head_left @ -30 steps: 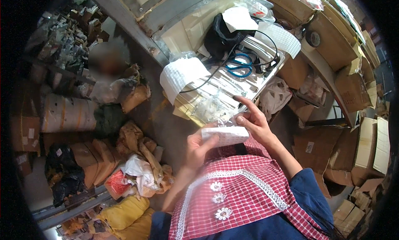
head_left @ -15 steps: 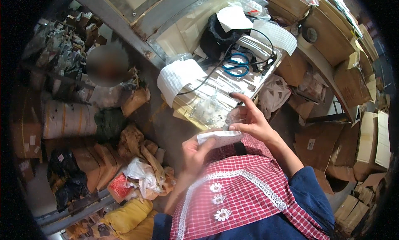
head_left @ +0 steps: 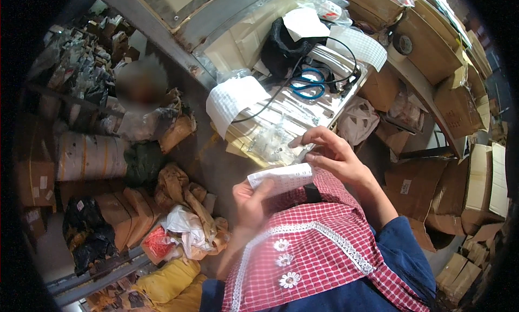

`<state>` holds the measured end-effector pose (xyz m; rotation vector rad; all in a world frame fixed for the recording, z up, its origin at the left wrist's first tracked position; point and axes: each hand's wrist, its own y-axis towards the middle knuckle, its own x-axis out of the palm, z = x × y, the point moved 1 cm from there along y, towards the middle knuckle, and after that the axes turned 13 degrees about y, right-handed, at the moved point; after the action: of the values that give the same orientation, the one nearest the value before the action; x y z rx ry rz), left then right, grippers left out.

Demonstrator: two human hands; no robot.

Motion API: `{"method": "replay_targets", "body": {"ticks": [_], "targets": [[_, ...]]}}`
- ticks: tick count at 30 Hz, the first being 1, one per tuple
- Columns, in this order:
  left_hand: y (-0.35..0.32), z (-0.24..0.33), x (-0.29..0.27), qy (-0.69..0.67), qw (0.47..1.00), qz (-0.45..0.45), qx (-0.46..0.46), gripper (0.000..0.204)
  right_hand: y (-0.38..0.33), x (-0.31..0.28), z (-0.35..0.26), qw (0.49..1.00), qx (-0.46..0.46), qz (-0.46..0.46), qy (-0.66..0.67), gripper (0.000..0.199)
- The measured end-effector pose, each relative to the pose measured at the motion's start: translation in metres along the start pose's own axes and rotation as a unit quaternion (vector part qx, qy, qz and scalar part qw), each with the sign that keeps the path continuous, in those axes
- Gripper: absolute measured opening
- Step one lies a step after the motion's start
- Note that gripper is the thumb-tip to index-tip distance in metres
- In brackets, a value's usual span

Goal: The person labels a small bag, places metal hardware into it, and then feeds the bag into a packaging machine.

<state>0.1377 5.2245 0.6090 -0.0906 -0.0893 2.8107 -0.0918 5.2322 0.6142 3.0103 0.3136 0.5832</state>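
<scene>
Apron's (head_left: 330, 274) a red-and-white check, with white lace (head_left: 346, 248) bending across it. Three white flowers (head_left: 284, 259) sit in a row on its left half. Navy sleeves (head_left: 403, 252) either side of the apron, more navy cloth (head_left: 308, 302) below it.

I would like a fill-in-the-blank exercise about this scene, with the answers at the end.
1. The left hand holds a printed paper whose colour is ____.
2. On the checked apron, the white flowers number ____.
3. The scissors have handles coloured ____.
4. The yellow bundle appears at the picture's lower ____.

Missing words: white; three; blue; left.
</scene>
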Motion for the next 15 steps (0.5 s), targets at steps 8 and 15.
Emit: {"method": "replay_targets", "body": {"ticks": [8,15], "targets": [[0.002,0.019,0.002,-0.028,0.997,-0.067,-0.026,0.031,0.004,-0.004,-0.003,0.990,0.014,-0.015,-0.139,0.015],[-0.001,0.024,-0.002,-0.049,0.993,-0.103,-0.035,0.033,0.005,0.011,-0.008,0.975,0.006,0.023,-0.221,0.013]]}}
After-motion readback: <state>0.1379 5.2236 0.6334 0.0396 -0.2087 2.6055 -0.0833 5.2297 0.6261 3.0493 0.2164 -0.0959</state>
